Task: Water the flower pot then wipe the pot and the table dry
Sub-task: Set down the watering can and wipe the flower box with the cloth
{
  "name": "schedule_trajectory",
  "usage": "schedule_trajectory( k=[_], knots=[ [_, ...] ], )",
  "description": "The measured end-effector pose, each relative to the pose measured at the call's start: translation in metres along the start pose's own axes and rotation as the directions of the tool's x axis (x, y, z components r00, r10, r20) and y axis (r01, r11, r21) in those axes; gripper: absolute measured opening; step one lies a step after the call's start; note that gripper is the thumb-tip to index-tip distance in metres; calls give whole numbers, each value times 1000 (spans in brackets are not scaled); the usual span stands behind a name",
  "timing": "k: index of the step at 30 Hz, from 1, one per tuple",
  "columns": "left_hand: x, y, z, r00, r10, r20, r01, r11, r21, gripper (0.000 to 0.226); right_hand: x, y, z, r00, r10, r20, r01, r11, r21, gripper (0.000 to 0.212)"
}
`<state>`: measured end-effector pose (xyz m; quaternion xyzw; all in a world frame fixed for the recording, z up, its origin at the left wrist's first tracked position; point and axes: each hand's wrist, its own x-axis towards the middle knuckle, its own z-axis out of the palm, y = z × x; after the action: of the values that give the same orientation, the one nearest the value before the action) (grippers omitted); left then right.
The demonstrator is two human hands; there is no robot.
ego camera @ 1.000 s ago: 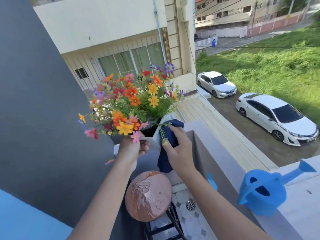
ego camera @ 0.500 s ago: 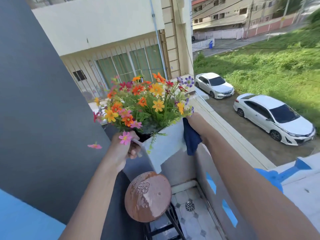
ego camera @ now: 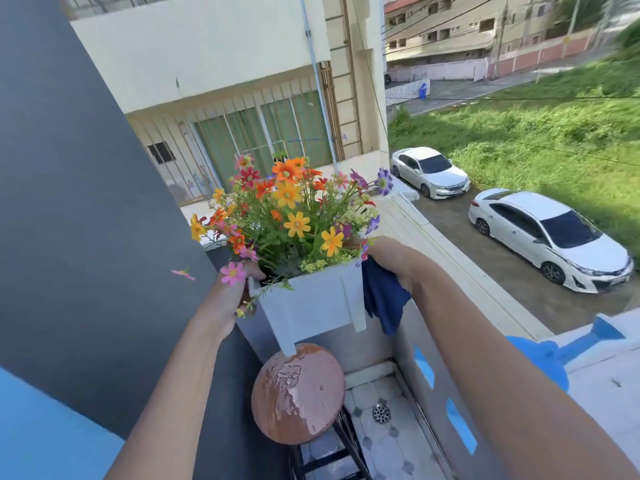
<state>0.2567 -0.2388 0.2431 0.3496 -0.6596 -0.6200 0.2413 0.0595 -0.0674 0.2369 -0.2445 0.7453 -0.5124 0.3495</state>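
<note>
**Pot held in the air above the wet table**

On the far left I see a dark grey wall (ego camera: 86, 188) filling that side of the view, with a single pink petal (ego camera: 183, 273) showing against it. Next comes my left hand (ego camera: 231, 299), curled around the left rim of the flower pot (ego camera: 311, 306), thumb over the edge and fingers tucked beside the pot wall among the stems. The pot is a white, square planter that narrows downward and stands on short corner legs; its front face looks matte and finely ribbed. I hold it up in mid-air, slightly tilted, with one front leg hanging just above the round table (ego camera: 298, 393). It is packed with flowers (ego camera: 291, 209) in orange, yellow, red, pink and purple over green foliage, some spilling past the rim.

The table below is a reddish-brown disc on a dark frame, its top patchy with shiny wet film and puddles. To the right of the pot, my right hand (ego camera: 388, 254) is pressed against the pot's right side at the rim, clamping a dark blue cloth (ego camera: 382, 299) there; the cloth hangs down loose beneath the hand. Further right, behind my forearm, a blue watering can (ego camera: 540, 358) rests on the pale ledge (ego camera: 609, 386).
</note>
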Motion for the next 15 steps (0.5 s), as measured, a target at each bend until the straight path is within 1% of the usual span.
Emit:
schedule_trajectory(
  k=[3, 6, 7, 8, 10, 11, 12, 13, 14, 15],
  knots=[
    [2, -4, -1, 999, -29, -42, 25, 997, -79, 26, -4, 1, 9, 998, -9, -60, 18, 989, 143, 37],
    [4, 3, 2, 999, -26, -33, 21, 989, -145, 28, 5, 2, 21, 972, 46, -232, -10, 988, 155, 34],
    [5, 6, 2, 999, -26, -43, 19, 987, -162, 30, 9, 5, 25, 953, 68, -295, -9, 980, 198, 33],
    [2, 12, 4, 998, -19, -63, 6, 981, -193, 31, 11, 7, 28, 934, 94, -346, -6, 969, 248, 32],
    [0, 16, 4, 988, 4, -155, -39, 973, -225, 24, 12, 12, 36, 908, 135, -397, 17, 934, 356, 32],
    [-3, 16, 3, 969, 27, -245, -70, 984, -167, 17, 12, 13, 41, 902, 141, -407, 42, 912, 408, 34],
    [-5, 10, 2, 935, 54, -352, -76, 996, -50, 14, 11, 13, 45, 897, 133, -421, 76, 893, 443, 37],
    [-11, 2, 5, 886, 84, -456, -52, 995, 82, 24, 10, 13, 50, 890, 112, -442, 117, 881, 458, 41],
    [-18, -7, 11, 857, 105, -504, -22, 986, 167, 37, 10, 12, 54, 885, 92, -456, 143, 879, 455, 43],
    [-25, -16, 22, 870, 115, -479, -15, 978, 209, 46, 8, 10, 57, 880, 77, -468, 161, 880, 447, 42]
  ],
)
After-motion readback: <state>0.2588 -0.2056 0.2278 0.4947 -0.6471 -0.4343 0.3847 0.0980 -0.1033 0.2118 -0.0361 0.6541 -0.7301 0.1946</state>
